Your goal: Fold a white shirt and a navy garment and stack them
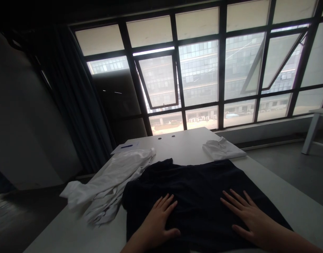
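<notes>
A dark navy garment, seemingly a shirt (pixel 200 189), lies spread over the near part of the white table (pixel 179 149). My left hand (pixel 160 218) rests on its left half, palm down with the fingers stretched out. On the right half lies my right hand (pixel 249 216), flat as well, its fingers spread apart. Neither hand grips the cloth. The garment's near edge runs out of view at the bottom.
White clothes (pixel 111 179) are heaped along the table's left edge, partly hanging over it. Behind them lies a pen (pixel 126 146) on paper (pixel 116 150). A folded white cloth (pixel 223 149) sits at the right edge. Windows (pixel 198 73) stand beyond.
</notes>
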Available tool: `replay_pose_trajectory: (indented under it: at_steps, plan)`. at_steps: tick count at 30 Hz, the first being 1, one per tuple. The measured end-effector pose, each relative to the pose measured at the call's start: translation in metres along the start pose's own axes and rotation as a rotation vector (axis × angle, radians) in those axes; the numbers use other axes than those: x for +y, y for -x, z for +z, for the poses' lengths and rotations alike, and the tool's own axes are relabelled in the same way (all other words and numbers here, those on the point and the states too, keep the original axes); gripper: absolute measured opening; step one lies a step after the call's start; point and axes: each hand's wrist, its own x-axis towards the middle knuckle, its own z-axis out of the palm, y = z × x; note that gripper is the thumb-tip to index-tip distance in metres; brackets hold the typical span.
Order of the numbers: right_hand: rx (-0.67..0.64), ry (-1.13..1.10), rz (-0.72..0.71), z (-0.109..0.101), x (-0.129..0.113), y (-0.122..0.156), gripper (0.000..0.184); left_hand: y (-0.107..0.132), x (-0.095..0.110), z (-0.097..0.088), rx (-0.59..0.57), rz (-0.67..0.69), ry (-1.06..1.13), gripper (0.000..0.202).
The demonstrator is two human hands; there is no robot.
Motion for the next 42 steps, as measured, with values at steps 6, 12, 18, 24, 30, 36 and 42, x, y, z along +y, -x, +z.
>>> replay_pose_trajectory:
  at_steps: [6, 12, 18, 24, 30, 36, 42]
  plan:
    - [-0.006, -0.02, 0.019, 0.0, 0.0, 0.006, 0.076, 0.024, -0.002, 0.002, -0.015, -0.058, -0.079, 0.081]
    - [0.047, 0.014, -0.034, -0.013, -0.027, -0.023, 0.064, 0.02, -0.002, -0.004, -0.065, -0.088, -0.081, 0.082]
    - [0.108, 0.028, -0.204, 0.011, -0.102, -0.103, 0.049, -0.048, 0.014, 0.005, 0.048, -0.07, -0.105, 0.063]
    - [0.103, -0.02, -0.171, 0.034, -0.111, -0.147, 0.052, -0.068, 0.006, 0.015, 0.054, -0.036, -0.137, 0.075]
    - [0.032, 0.045, -0.077, 0.027, -0.042, -0.132, 0.074, -0.039, -0.041, 0.001, 0.068, -0.118, -0.154, 0.077]
    - [0.104, 0.183, 0.166, 0.009, 0.032, -0.107, 0.079, -0.022, -0.068, -0.001, 0.109, -0.219, -0.19, 0.077]
    - [0.153, 0.202, 0.191, 0.017, 0.051, -0.071, 0.074, -0.006, -0.056, 0.004, 0.101, -0.214, -0.212, 0.077]
